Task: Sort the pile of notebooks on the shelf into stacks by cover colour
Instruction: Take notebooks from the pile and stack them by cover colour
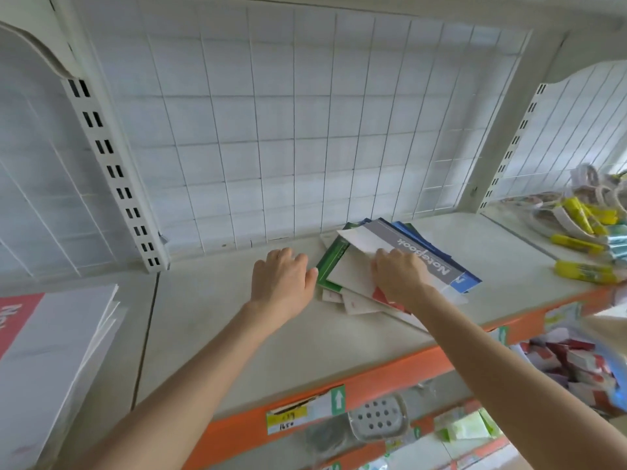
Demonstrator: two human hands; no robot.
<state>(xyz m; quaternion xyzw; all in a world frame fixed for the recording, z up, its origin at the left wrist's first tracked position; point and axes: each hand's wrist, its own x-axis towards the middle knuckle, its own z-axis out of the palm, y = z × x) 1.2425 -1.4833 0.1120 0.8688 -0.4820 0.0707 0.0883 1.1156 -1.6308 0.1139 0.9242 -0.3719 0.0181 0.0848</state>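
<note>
A loose pile of notebooks lies on the white shelf (237,320) near the wire-grid back. On top is a grey-and-white notebook (400,245) printed "Notebook". Under it show a green one (330,262), blue ones (437,247) and a red-and-white one (380,296) at the front. My right hand (398,271) rests on the grey notebook's near edge, fingers curled over it. My left hand (281,279) lies on the shelf just left of the pile, fingers bent, thumb close to the green cover's edge. I cannot tell whether it touches the pile.
A stack of white-and-red books (51,361) sits on the neighbouring shelf at the left. Yellow-capped packets (576,242) lie at the right. The shelf has an orange front edge (373,378) with price tags, and packaged goods fill the shelves below.
</note>
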